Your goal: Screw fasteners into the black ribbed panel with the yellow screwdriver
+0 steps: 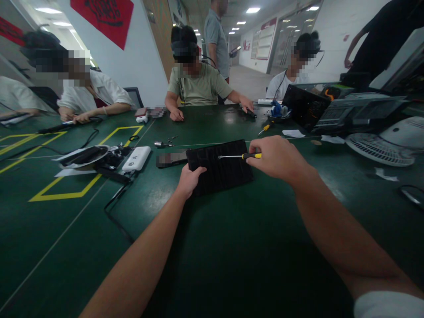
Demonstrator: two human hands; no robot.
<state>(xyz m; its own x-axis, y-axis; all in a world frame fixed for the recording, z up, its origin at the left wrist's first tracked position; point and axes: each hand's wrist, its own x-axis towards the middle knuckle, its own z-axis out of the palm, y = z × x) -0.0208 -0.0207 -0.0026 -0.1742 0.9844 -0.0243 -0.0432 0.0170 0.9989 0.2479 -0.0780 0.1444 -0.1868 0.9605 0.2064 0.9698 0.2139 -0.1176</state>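
My left hand (pixel 191 180) grips the left edge of a flat black ribbed panel (pixel 225 174), thumb on its upper face. The panel is tilted above the green table. In my right hand (pixel 280 159) is a screwdriver (pixel 233 156) with a yellow and black handle, fingers closed round the handle. Its metal shaft points left across the panel, the tip over the panel's middle; whether the tip touches the surface I cannot tell. A dark phone-like device (pixel 170 159) lies just behind my left hand, partly hidden by the panel.
On the left are a white power bank (pixel 136 159), a cable and a dish of dark parts (pixel 88 157). Small metal bits (pixel 162 144) lie behind the panel. To the right are a white fan (pixel 380 145), an open computer case (pixel 306 108) and another screwdriver (pixel 264 129). Co-workers sit across the table.
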